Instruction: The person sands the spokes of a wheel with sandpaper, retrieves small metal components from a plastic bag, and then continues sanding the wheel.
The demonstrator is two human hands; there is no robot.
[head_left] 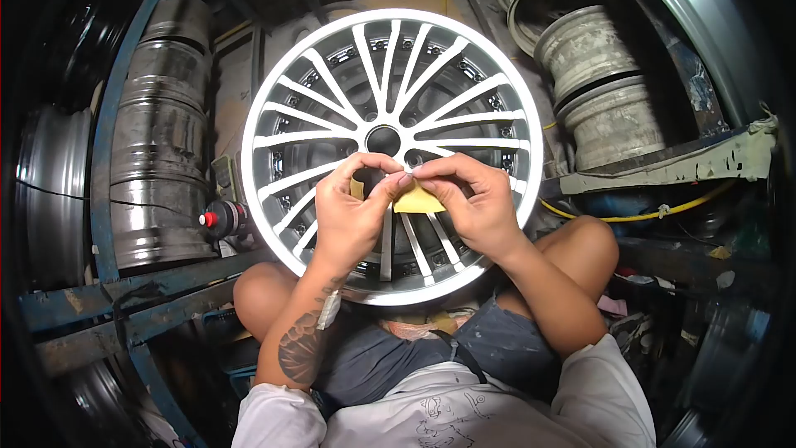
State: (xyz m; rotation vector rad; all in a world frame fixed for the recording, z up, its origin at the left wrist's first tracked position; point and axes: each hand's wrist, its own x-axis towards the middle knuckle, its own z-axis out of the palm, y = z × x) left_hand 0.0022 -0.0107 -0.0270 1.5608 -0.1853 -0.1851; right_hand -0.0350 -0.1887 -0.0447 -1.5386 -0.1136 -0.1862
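A multi-spoke alloy wheel [257,137] with a bright white-silver rim and spokes lies face up in front of my body, between my bent knees. Above its lower middle, just below the centre hole, both my hands meet fingertip to fingertip. My left hand [352,203] and my right hand [481,208] are closed in pinches on a small piece of yellow paper [419,200] that looks like sandpaper. Part of the yellow paper hangs below the fingers, and another bit shows behind my left fingers. The pinched edge is mostly hidden by the fingertips.
Bare metal wheel barrels [162,141] are stacked on the left behind a blue metal frame [116,116]. More dusty rims [609,121] stand at the right. A dark bottle with a red cap [210,219] stands left of the wheel. A yellow hose [630,217] runs along the right.
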